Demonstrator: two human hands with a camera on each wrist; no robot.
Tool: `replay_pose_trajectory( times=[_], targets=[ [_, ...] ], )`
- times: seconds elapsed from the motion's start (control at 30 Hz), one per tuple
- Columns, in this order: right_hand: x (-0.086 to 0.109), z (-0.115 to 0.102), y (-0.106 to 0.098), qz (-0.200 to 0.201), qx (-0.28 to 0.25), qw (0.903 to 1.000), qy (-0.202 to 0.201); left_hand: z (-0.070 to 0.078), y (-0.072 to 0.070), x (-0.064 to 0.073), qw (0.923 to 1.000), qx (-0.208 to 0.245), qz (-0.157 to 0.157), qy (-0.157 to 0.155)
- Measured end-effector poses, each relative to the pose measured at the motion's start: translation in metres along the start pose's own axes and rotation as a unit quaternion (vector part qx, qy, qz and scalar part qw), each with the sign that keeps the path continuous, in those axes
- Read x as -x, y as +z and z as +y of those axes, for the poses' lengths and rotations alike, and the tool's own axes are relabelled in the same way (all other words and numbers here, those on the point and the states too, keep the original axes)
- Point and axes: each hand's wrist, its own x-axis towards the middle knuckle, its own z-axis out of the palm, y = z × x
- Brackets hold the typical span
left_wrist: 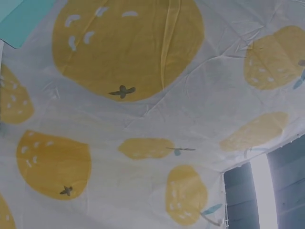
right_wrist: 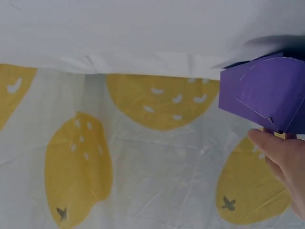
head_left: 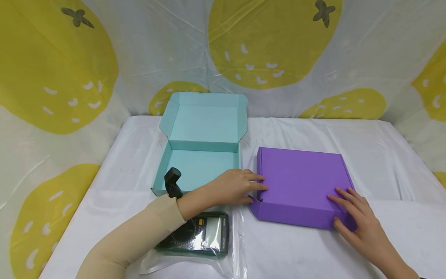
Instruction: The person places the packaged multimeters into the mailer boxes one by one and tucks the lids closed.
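Observation:
A purple cardboard box with its lid down lies at the right of the white-covered table. My left hand reaches over from the left, straight fingers touching the box's left edge and thumb at the front left corner. At the front right corner my right hand holds the box, with fingers over the top and the thumb against the front. The right wrist view has the purple box's side with part of the right hand against it. In the left wrist view the left hand does not appear.
A light teal box stands with its lid raised, left of the purple one. In front of it lies a multimeter in a clear zip bag, partly hidden under the left forearm. A lemon-print curtain hangs behind the table.

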Motion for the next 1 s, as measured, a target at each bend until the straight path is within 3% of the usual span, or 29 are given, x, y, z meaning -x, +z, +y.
replay_pose_trajectory(
  times=[0.27,0.67,1.0],
  targets=[
    [-0.01,-0.012,0.005,-0.019,0.022,0.9995,-0.012,0.0,-0.004,0.012,0.9996,0.01,0.026,0.008],
    [-0.039,-0.049,0.015,-0.058,0.077,0.9952,-0.016,-0.004,-0.007,0.047,0.9919,0.015,0.126,0.009],
    [-0.06,-0.074,0.024,-0.082,0.073,0.9939,0.008,-0.002,-0.005,0.073,0.988,0.055,0.142,-0.021]
  ],
)
